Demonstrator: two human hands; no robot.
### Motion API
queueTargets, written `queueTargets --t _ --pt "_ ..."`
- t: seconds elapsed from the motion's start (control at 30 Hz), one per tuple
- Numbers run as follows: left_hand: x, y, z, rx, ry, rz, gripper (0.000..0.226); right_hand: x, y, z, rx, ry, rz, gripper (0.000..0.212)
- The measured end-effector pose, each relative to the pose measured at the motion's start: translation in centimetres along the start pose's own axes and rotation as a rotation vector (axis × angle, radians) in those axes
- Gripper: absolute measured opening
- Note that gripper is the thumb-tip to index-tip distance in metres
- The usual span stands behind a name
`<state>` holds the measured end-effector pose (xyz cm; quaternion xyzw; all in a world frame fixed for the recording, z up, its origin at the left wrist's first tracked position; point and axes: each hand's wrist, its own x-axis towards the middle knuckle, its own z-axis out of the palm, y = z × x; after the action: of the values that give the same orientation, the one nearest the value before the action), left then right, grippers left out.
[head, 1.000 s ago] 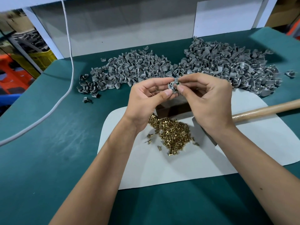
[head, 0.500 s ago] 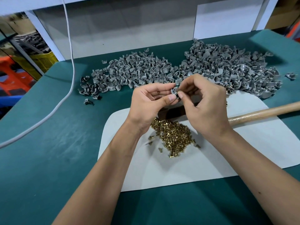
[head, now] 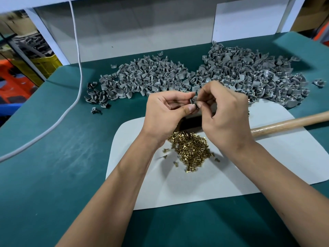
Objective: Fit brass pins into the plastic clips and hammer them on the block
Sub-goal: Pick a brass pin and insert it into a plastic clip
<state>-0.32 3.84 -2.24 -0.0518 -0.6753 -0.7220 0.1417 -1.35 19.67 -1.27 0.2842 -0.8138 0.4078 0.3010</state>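
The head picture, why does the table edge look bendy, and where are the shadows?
In the head view, the wide-angle lens bows the green table and the white post toward the edges. Light from above drops soft shadows under both forearms onto the white mat and beside the brass pins. The clip pinched between the left hand and right hand looks slightly smeared. No strong glare shows.

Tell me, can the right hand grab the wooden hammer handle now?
Probably not yet: the right hand is pinching a small grey plastic clip. The wooden hammer handle lies uncovered beside it.

green-topped table (head: 53, 166), grey back panel (head: 142, 29), white cable (head: 78, 56)
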Motion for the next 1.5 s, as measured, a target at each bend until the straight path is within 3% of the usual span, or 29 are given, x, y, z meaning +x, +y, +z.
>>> queueTargets --t 0.53,0.67,0.9,1.33,1.5 --pt "0.0 0.5 -0.6 -0.251 -0.064 -0.170 0.025 0.6 1.5 -0.7 -0.041 -0.027 -0.096 0.009" --pt "-0.1 0.3 -0.1 -0.163 -0.020 -0.104 0.020 0.6 1.5 -0.7 -0.038 -0.032 -0.067 0.007" --pt "-0.3 0.1 0.4 0.049 0.026 0.083 0.031 0.5 1.3 -0.6 -0.011 -0.001 0.011 0.008" --pt "-0.6 -0.1 1.9 0.017 0.135 0.029 0.022 0.2 0.8 -0.1 -0.033 0.033 0.106 0.006" --pt "-0.7 -0.1 1.9 0.080 0.137 0.063 0.029 0.2 0.7 0.1 -0.051 0.051 0.104 0.006"
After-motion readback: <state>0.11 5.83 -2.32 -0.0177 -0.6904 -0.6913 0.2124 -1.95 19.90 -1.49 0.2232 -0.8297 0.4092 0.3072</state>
